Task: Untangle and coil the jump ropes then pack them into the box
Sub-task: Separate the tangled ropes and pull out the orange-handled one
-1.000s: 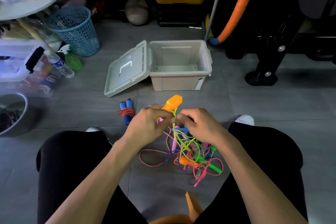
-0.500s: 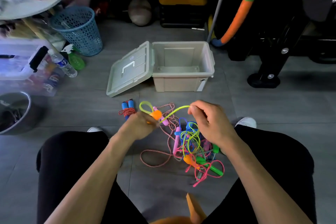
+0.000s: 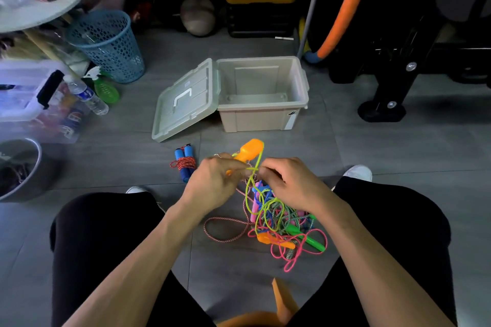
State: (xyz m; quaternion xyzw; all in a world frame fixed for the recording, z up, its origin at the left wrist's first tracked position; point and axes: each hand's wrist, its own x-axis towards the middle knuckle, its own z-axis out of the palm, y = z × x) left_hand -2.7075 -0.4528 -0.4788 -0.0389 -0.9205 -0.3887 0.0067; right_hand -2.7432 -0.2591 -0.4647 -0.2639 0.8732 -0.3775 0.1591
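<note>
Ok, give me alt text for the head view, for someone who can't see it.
Seated over a tiled floor, a person's left hand grips an orange handle while the right hand pinches its yellow-green rope above a tangled pile. One coiled blue-handled rope lies beside; the open box beyond holds nothing visible.

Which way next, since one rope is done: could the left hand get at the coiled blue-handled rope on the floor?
Probably yes. The coiled rope lies on bare floor just left of the left hand, nothing between them. But that hand grips the orange handle, so it must let go first.
</note>
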